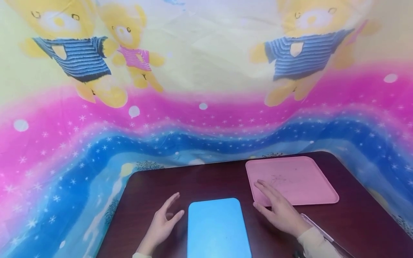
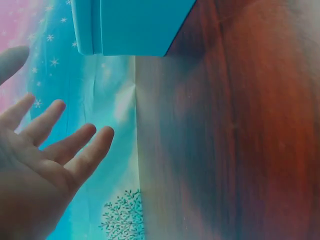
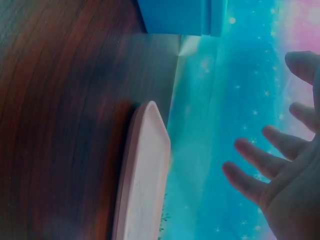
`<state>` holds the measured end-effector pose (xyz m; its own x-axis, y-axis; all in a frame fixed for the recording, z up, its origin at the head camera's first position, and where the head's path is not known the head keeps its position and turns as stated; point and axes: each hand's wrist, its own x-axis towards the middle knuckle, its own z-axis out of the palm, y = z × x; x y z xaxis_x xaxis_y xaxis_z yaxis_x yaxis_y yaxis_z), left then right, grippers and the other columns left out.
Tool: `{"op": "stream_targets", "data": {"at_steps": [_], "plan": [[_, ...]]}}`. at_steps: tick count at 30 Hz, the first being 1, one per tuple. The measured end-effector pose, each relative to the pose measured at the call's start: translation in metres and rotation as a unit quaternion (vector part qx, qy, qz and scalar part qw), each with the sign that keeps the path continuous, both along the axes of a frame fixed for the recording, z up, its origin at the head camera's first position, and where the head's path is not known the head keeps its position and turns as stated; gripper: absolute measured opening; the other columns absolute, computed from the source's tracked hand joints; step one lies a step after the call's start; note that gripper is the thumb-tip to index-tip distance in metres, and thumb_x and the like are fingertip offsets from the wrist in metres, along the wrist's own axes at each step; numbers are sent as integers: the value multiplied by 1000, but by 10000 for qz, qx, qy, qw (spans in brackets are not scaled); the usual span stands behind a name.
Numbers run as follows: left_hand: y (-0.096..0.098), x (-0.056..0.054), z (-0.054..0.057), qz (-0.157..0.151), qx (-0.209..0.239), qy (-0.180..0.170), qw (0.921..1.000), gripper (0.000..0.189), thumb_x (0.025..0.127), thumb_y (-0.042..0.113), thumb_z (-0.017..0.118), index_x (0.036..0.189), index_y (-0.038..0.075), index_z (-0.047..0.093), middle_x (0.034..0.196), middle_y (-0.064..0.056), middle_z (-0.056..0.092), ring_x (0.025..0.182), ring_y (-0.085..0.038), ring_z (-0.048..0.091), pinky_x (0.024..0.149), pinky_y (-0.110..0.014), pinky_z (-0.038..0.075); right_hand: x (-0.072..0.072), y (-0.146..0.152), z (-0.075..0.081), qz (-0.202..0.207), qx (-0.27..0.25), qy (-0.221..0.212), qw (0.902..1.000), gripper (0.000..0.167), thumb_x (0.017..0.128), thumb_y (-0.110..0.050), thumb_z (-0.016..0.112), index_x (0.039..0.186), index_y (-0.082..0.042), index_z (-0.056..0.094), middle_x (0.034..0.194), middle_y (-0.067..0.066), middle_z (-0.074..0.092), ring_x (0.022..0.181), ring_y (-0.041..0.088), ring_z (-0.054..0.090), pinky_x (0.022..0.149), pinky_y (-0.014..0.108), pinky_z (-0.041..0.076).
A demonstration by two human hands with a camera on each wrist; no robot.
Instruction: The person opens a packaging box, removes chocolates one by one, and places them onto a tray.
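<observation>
A blue lidded box [image 1: 216, 229] stands on the dark wooden table, near its front edge in the head view. To its left my left hand [image 1: 162, 222] hovers with fingers extended and apart, holding nothing. On the other side my right hand [image 1: 279, 211] is raised too, fingers spread and nothing in it. From the head view it overlaps the near left corner of a pink tray [image 1: 300, 182]; the right wrist view shows the hand apart from the tray [image 3: 145, 180]. Both wrist views show the side of the blue box [image 2: 135, 27] and its lid rim.
The wooden table [image 1: 155, 182] has rounded far corners. Behind it hangs a cloth [image 1: 206, 71] printed with bears and snowflakes. A thin pale-edged object [image 1: 317, 227], partly hidden by the right sleeve, lies near the right forearm; its kind cannot be told.
</observation>
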<state>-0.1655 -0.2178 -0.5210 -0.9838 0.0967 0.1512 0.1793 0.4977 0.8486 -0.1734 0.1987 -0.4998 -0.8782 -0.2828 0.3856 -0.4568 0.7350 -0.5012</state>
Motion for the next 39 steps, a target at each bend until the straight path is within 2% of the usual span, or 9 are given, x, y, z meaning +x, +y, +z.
{"op": "stream_targets", "data": {"at_steps": [3, 7, 10, 14, 19, 26, 29, 35, 39], "plan": [[-3, 9, -2, -207, -224, 182, 9994, 66, 90, 19, 79, 147, 37, 50, 148, 2, 54, 131, -26, 54, 92, -45, 56, 6, -4, -1, 82, -15, 285, 9996, 63, 94, -35, 73, 151, -21, 50, 155, 5, 45, 138, 33, 46, 116, 36, 36], [-4, 17, -7, -643, -856, 728, 9916, 74, 82, 9, 84, 147, 30, 53, 148, 0, 55, 130, -25, 56, 97, -39, 55, 9, -8, -5, 342, 79, 728, 9967, 65, 88, -26, 81, 147, -21, 54, 152, 3, 49, 135, 31, 50, 114, 8, 17], [-4, 19, -10, -922, -1232, 1023, 9828, 75, 79, 9, 86, 146, 22, 56, 149, -5, 54, 136, -27, 50, 105, -38, 49, 11, -10, -8, 565, 316, 1033, 9925, 72, 82, -22, 86, 147, -25, 54, 151, 2, 51, 133, 27, 53, 115, 16, 27], [-6, 24, -14, -1139, -1459, 934, 9783, 73, 80, 17, 86, 145, 25, 56, 153, -3, 50, 140, -35, 44, 107, -43, 47, 14, -12, -11, 857, 591, 1291, 9862, 76, 78, -22, 88, 146, -29, 54, 151, 1, 50, 132, 23, 53, 107, 33, 44], [-9, 28, -18, -1340, -1654, 872, 9732, 68, 82, 21, 84, 144, 31, 56, 154, 0, 49, 140, -39, 42, 101, -49, 51, 16, -14, -17, 1345, 728, 1636, 9746, 69, 78, -20, 87, 142, -24, 60, 150, 4, 53, 130, 24, 55, 105, 34, 43], [-12, 32, -22, -1893, -1749, 847, 9625, 55, 88, 34, 77, 141, 30, 60, 151, -1, 52, 136, -44, 44, 100, -45, 52, 24, -17, -26, 1908, 651, 1627, 9659, 61, 81, -19, 85, 138, -21, 64, 146, 4, 56, 128, 23, 56, 114, 18, 28], [-13, 34, -23, -1913, -1740, 832, 9624, 51, 89, 36, 75, 138, 30, 63, 150, -1, 54, 135, -45, 45, 100, -42, 53, 26, -18, -29, 1978, 704, 1498, 9662, 60, 84, -21, 84, 140, -22, 62, 147, 3, 55, 129, 23, 56, 112, 20, 33], [-13, 34, -26, -1868, -1504, 1034, 9653, 46, 88, 34, 77, 132, 30, 67, 148, 1, 56, 134, -45, 46, 101, -34, 51, 29, -16, -31, 2015, 811, 1289, 9676, 54, 88, -25, 80, 140, -25, 62, 148, 0, 54, 128, 21, 56, 94, 47, 52], [-14, 33, -27, -1928, -1329, 1002, 9670, 45, 87, 34, 77, 131, 29, 69, 147, -1, 56, 133, -45, 46, 101, -32, 51, 29, -15, -32, 2096, 814, 1259, 9662, 48, 91, -27, 77, 137, -26, 64, 146, -2, 56, 126, 20, 58, 93, 46, 53]]}}
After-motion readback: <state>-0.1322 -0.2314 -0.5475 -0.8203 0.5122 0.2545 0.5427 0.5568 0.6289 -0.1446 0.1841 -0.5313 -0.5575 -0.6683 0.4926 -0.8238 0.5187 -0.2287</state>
